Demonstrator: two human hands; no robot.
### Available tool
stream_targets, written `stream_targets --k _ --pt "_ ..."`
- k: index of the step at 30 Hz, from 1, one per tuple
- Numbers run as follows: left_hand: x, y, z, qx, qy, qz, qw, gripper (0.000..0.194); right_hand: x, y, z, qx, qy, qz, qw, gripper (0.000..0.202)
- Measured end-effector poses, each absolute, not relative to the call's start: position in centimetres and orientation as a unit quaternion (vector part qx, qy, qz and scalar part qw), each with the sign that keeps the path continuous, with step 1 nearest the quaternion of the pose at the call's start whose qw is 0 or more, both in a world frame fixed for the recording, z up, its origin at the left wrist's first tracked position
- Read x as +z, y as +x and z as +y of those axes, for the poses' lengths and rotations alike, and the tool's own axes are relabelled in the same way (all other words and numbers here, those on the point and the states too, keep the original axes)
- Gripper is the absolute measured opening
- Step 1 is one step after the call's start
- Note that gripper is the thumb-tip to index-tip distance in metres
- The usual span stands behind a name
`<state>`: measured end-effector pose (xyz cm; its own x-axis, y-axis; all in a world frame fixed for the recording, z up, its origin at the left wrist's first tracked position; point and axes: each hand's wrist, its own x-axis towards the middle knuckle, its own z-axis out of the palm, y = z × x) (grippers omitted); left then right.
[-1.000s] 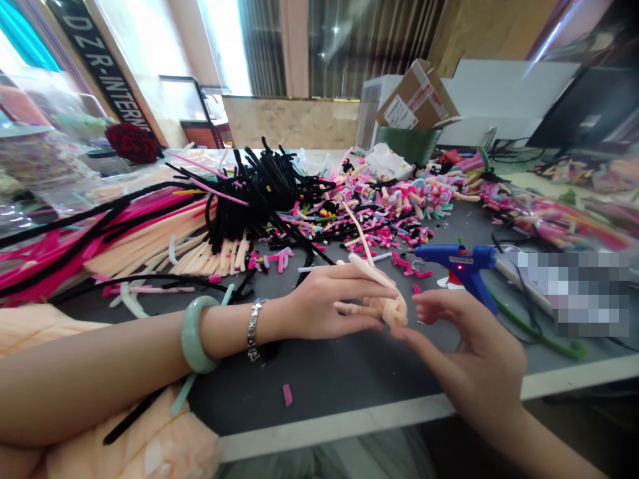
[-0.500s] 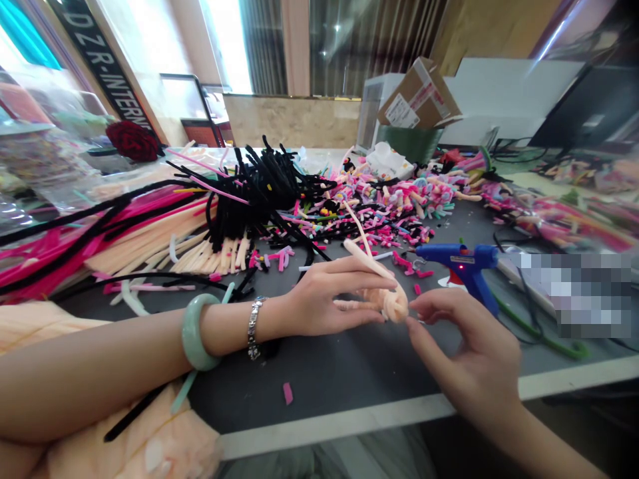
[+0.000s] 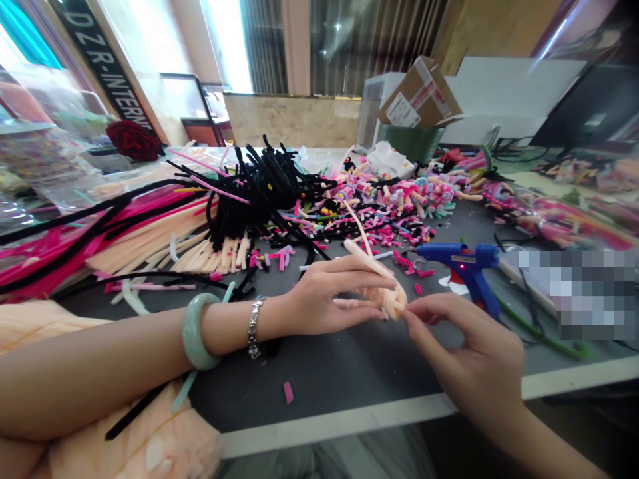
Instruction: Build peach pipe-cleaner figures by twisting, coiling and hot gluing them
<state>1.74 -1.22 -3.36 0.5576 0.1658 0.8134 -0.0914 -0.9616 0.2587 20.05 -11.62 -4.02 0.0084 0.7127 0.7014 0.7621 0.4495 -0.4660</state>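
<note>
Between my hands is a peach coil of fuzzy pipe cleaner (image 3: 394,301), twisted into a small knot, with loose peach stems sticking up from it. My left hand (image 3: 324,299) grips the coil from the left, fingers stretched along it and closed at their tips. At the coil's right edge, my right hand (image 3: 464,346) pinches with thumb and forefinger touching it. Just beyond my right hand, a blue glue gun (image 3: 466,263) with a lit red light rests on the dark table (image 3: 349,382).
Black pipe cleaners (image 3: 267,179) lie bunched behind my left hand, beside peach stems (image 3: 150,229). Many short pink and black offcuts (image 3: 359,223) spread across the back. A cardboard box (image 3: 419,93) stands at the rear. One pink scrap (image 3: 288,392) lies near the front edge.
My right thumb and forefinger have come together, pinching at the coil's right edge; they were apart before. My left hand has stayed in place on the coil.
</note>
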Motion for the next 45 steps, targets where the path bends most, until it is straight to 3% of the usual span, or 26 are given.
stream_targets --k 24,45 --pt "-3.68 1.90 -0.91 0.454 0.867 -0.020 0.202 0.025 -4.03 19.92 -11.58 -0.023 -0.543 -0.698 0.467 0.009" --pt "-3.49 1.83 -0.95 0.455 0.874 -0.008 0.171 0.028 -4.02 19.99 -11.57 -0.016 -0.553 -0.692 0.463 0.008"
